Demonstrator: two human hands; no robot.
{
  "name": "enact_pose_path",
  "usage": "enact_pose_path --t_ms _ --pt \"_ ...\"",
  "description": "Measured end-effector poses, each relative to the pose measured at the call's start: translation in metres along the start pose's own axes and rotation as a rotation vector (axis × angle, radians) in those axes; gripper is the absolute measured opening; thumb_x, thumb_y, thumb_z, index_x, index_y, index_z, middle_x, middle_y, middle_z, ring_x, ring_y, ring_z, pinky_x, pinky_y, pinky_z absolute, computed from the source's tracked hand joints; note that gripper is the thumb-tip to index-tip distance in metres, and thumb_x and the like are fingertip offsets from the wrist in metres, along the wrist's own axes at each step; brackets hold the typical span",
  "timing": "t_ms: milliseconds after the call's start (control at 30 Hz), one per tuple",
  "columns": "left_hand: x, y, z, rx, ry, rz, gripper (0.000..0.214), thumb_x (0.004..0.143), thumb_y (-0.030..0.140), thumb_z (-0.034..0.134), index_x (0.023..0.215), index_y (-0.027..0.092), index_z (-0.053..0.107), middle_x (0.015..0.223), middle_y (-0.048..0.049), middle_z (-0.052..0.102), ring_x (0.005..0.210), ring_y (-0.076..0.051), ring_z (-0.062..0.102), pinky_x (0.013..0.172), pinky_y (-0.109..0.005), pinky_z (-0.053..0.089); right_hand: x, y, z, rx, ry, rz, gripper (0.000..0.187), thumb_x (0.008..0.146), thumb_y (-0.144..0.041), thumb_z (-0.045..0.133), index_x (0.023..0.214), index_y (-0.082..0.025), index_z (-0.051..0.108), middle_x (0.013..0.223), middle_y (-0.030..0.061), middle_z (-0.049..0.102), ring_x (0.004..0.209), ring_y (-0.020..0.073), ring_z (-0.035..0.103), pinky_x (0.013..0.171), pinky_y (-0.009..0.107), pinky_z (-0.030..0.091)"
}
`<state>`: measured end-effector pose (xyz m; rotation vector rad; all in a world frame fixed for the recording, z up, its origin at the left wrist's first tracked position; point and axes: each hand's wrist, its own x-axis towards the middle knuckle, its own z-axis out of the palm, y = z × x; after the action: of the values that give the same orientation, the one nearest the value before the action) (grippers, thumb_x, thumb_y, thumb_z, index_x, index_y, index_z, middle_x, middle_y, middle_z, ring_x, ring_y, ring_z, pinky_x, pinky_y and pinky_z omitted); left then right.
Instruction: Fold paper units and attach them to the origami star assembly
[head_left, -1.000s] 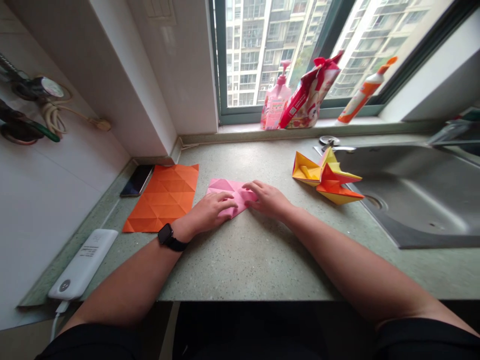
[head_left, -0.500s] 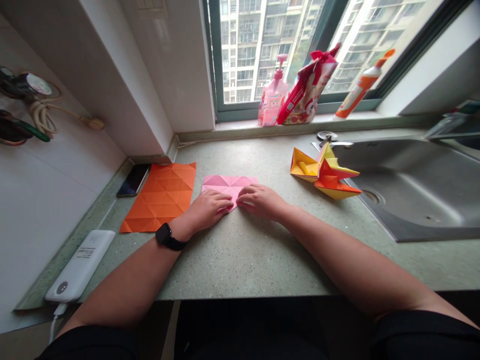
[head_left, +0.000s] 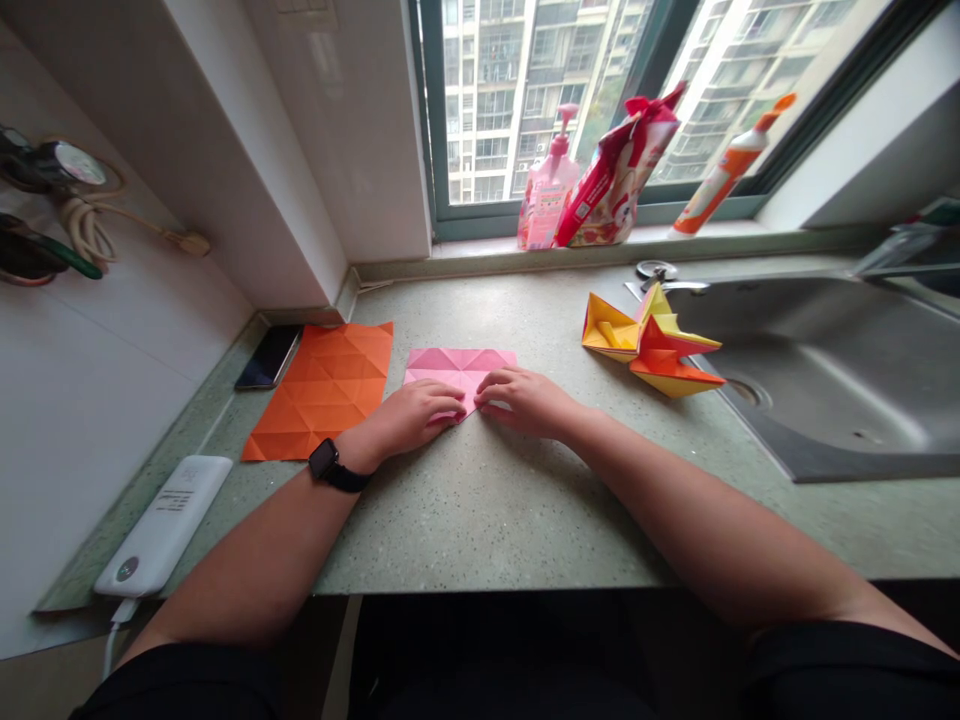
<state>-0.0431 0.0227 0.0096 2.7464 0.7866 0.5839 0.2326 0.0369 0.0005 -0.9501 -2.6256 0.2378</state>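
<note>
Pink paper (head_left: 459, 366), partly hidden by left hand (head_left: 416, 413) and right hand (head_left: 526, 402), fingers curled, grip unclear.

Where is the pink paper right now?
In the head view, the pink paper lies on the counter, right of the orange paper, with the left hand and right hand at its near edge.

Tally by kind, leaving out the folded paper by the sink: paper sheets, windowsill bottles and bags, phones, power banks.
Paper sheets: 2 (orange sheet, pink sheet)
Bottles: 2 (pink bottle, orange-and-white bottle)
Bags: 1 (red bag)
Phone: 1
Power bank: 1
Total: 7
</note>
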Motion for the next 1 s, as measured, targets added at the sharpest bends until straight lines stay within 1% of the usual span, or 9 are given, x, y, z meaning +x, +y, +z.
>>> enact_pose_path --t_ms 167,300,400,567,700,800,1000 --pt "-0.001 0.0 0.0 -0.012 0.003 -0.013 0.025 0.113 0.028 0.06 0.114 0.023 0.084 0.13 -0.0093 0.08 0.119 -0.023 0.075 0.106 -0.041 0.06 0.0 -0.002 -0.001 0.001 0.01 -0.033 0.019 0.1 -0.022 0.074 0.115 -0.027 0.086 0.118 0.0095 0.082 0.109 0.0251 0.076 0.099 0.041 0.061" --pt "-0.001 0.001 0.0 -0.043 -0.019 -0.034 0.024 0.112 0.027 0.06 0.118 0.024 0.084 0.134 -0.0098 0.079 0.121 -0.024 0.075 0.108 -0.042 0.06 -0.001 -0.004 0.0 0.006 0.012 -0.099 0.02 0.102 -0.026 0.073 0.116 -0.03 0.086 0.119 0.0084 0.081 0.108 0.0247 0.075 0.098 0.041 0.061" --pt "0.0 0.001 0.0 -0.051 -0.017 -0.042 0.024 0.112 0.026 0.061 0.117 0.024 0.084 0.132 -0.009 0.08 0.12 -0.024 0.075 0.108 -0.042 0.059 -0.001 -0.005 0.001 -0.004 -0.004 -0.123 0.021 0.103 -0.029 0.073 0.119 -0.033 0.086 0.122 0.0077 0.081 0.111 0.0254 0.075 0.099 0.043 0.061" --pt "0.0 -0.001 0.001 -0.04 -0.018 -0.032 0.023 0.111 0.024 0.063 0.116 0.025 0.085 0.13 -0.008 0.081 0.116 -0.023 0.075 0.105 -0.04 0.059 0.0 -0.007 -0.001 0.029 -0.033 -0.102 0.021 0.102 -0.027 0.074 0.118 -0.032 0.086 0.125 0.0071 0.08 0.113 0.0248 0.074 0.103 0.044 0.06" --pt "-0.001 -0.004 0.002 -0.043 -0.016 -0.025 0.023 0.109 0.023 0.064 0.11 0.026 0.086 0.126 -0.0082 0.081 0.111 -0.022 0.076 0.101 -0.037 0.06 0.001 -0.01 -0.002 0.039 -0.044 -0.069 0.019 0.101 -0.026 0.075 0.115 -0.031 0.087 0.123 0.0078 0.081 0.112 0.0254 0.075 0.103 0.044 0.06" --pt "-0.002 -0.004 0.001 -0.052 -0.022 -0.019 0.023 0.108 0.021 0.065 0.11 0.026 0.087 0.127 -0.0081 0.081 0.111 -0.022 0.076 0.1 -0.036 0.06 0.001 -0.012 -0.002 0.038 -0.042 -0.067 0.02 0.1 -0.026 0.077 0.116 -0.031 0.087 0.123 0.0084 0.081 0.113 0.0263 0.075 0.103 0.045 0.06" --pt "-0.002 0.0 -0.005 -0.092 -0.05 -0.017 0.021 0.107 0.024 0.067 0.112 0.027 0.087 0.127 -0.0085 0.081 0.112 -0.022 0.076 0.102 -0.037 0.06 -0.001 -0.013 -0.001 0.063 -0.027 -0.075 0.023 0.099 -0.027 0.078 0.118 -0.036 0.086 0.121 0.0051 0.081 0.111 0.0241 0.074 0.102 0.043 0.059"
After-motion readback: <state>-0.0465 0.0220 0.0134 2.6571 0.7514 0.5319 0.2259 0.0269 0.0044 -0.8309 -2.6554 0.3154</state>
